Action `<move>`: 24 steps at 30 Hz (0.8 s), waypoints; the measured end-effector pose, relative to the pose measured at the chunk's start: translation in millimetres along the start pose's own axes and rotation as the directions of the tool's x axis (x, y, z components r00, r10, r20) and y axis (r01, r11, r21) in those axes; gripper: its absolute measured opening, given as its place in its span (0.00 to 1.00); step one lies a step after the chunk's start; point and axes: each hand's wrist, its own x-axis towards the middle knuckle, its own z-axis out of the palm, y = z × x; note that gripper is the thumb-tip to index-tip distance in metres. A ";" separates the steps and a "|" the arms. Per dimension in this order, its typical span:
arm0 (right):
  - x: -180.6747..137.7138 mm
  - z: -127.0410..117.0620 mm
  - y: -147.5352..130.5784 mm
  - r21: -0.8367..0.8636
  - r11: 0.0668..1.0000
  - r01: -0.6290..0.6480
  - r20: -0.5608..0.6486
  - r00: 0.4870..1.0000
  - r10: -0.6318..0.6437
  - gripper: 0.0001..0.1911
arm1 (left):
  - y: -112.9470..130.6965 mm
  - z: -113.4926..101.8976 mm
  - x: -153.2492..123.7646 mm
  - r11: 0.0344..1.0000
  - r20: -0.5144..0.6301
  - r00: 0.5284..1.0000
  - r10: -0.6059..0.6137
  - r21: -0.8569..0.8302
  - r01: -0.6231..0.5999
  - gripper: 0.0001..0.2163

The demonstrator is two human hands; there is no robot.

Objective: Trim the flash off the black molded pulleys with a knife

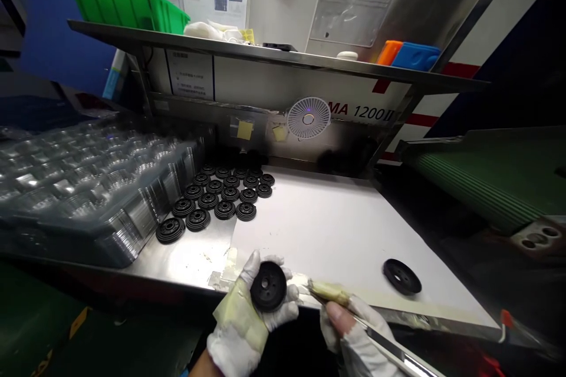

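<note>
Black disc [268, 290] clamped in upturned left hand [247, 319]; right hand [354, 325] curls round silvery tool [393, 349]

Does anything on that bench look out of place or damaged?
One black disc sits alone on the right of the white sheet, apart from the grouped discs at left. Also, the right hand's thumb pokes bare from its glove.

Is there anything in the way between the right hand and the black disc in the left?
Partly: gloved fingers of the left hand curl around the black disc on the side facing the right hand. Nothing else visible blocks the gap.
</note>
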 end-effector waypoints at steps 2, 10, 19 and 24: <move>-2.5 6.9 2.5 -0.019 1.000 -0.001 0.018 1.000 0.002 0.19 | -2.4 -1.6 5.2 0.999 -0.083 0.996 0.024 -0.046 -0.028 0.07; -11.3 36.6 18.2 0.143 0.988 -0.061 -0.028 0.997 0.066 0.20 | -15.4 15.0 -9.4 0.946 0.011 0.947 0.320 -0.059 -0.319 0.04; -12.1 43.6 18.4 0.220 0.971 -0.096 -0.066 0.991 0.113 0.21 | -22.6 6.6 -14.2 0.955 0.105 0.961 0.257 0.122 -0.269 0.11; -11.3 42.1 16.7 0.198 0.974 -0.113 -0.064 0.990 0.128 0.19 | -24.7 4.2 -11.9 0.954 0.105 0.963 0.247 0.145 -0.261 0.12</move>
